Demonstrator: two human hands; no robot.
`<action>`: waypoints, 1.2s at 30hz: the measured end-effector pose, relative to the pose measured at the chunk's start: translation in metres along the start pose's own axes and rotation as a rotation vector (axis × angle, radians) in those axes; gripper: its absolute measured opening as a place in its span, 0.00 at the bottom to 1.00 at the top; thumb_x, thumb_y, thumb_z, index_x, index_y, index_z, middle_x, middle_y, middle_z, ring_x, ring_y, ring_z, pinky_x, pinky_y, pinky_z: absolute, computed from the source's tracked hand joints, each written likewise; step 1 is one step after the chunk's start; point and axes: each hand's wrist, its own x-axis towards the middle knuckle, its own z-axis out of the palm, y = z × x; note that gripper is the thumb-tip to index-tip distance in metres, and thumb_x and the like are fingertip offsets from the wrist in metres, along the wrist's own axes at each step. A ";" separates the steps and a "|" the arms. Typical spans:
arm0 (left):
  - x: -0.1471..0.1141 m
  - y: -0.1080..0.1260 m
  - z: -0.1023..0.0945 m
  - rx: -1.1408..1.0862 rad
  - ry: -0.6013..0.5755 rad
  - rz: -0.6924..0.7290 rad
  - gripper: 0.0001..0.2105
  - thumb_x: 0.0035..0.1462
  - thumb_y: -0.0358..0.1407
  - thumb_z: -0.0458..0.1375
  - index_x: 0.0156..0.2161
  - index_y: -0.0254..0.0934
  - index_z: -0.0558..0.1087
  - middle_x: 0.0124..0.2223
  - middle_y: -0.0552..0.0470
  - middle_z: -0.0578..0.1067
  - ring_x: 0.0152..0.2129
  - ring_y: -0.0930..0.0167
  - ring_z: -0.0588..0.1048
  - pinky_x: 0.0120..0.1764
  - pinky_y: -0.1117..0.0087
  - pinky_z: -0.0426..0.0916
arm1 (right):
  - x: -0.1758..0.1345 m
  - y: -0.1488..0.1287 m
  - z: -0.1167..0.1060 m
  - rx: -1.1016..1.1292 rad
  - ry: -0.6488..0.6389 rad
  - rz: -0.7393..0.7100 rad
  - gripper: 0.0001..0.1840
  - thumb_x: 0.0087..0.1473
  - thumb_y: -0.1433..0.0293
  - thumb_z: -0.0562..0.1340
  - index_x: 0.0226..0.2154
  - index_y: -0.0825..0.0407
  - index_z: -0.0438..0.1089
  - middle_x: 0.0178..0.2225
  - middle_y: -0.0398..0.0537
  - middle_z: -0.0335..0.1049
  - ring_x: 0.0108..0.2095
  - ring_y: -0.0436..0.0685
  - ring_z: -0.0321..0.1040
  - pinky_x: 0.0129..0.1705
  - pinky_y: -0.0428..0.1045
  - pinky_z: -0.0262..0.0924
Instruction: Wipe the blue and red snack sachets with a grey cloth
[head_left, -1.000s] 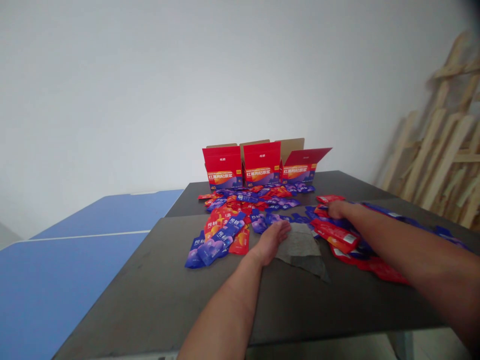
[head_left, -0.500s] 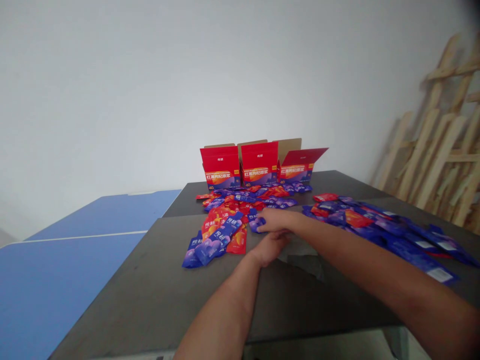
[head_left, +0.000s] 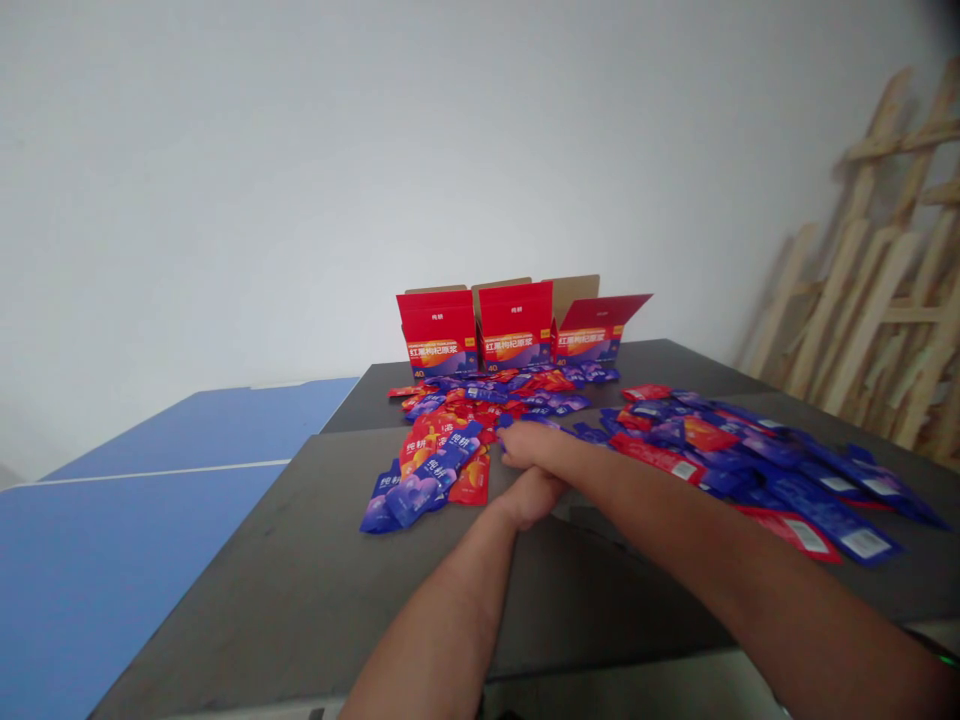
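My right hand point(head_left: 531, 446) reaches across my left arm to the near edge of the middle pile of red and blue pouches point(head_left: 480, 393). Its fingers are bent and closed on a blue pouch point(head_left: 505, 421), mostly covered by the hand. My left hand point(head_left: 534, 497) lies just below, crossed under the right wrist; its fingers are hidden. Left of the hands, blue pouches point(head_left: 420, 490) and orange-red pouches point(head_left: 471, 482) overlap in a loose fan. A second pile of blue and red pouches point(head_left: 720, 440) spreads beyond my right forearm.
Three open red cartons point(head_left: 439, 340) stand in a row at the back of the dark table point(head_left: 300, 570). A blue table-tennis table point(head_left: 150, 540) adjoins on the left. Wooden slatted frames point(head_left: 847, 300) lean against the wall at right.
My right hand has moved slightly up and left, covering more of the blue pouch at its fingers. My left hand has shifted slightly. More red pouches show beside my right forearm.
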 end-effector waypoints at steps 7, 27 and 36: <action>0.008 -0.018 -0.002 0.032 -0.051 0.057 0.11 0.50 0.34 0.59 0.40 0.35 0.76 0.44 0.44 0.77 0.50 0.58 0.69 0.57 0.55 0.56 | 0.013 0.017 -0.022 -0.109 -0.195 0.171 0.16 0.59 0.65 0.59 0.48 0.55 0.66 0.47 0.54 0.67 0.43 0.57 0.68 0.44 0.55 0.65; 0.013 0.008 -0.024 -0.720 0.415 0.054 0.15 0.56 0.50 0.53 0.39 0.41 0.67 0.30 0.53 0.71 0.19 0.76 0.67 0.22 0.75 0.59 | -0.087 0.035 -0.036 -0.274 -0.107 0.190 0.29 0.54 0.60 0.58 0.56 0.52 0.61 0.54 0.62 0.62 0.53 0.68 0.58 0.52 0.62 0.53; 0.009 0.013 -0.032 -0.767 0.366 0.005 0.19 0.54 0.52 0.54 0.38 0.37 0.69 0.34 0.48 0.74 0.21 0.74 0.68 0.20 0.75 0.55 | -0.082 0.038 -0.049 -0.172 -0.004 -0.043 0.14 0.61 0.65 0.52 0.41 0.50 0.71 0.36 0.50 0.70 0.37 0.55 0.65 0.39 0.49 0.57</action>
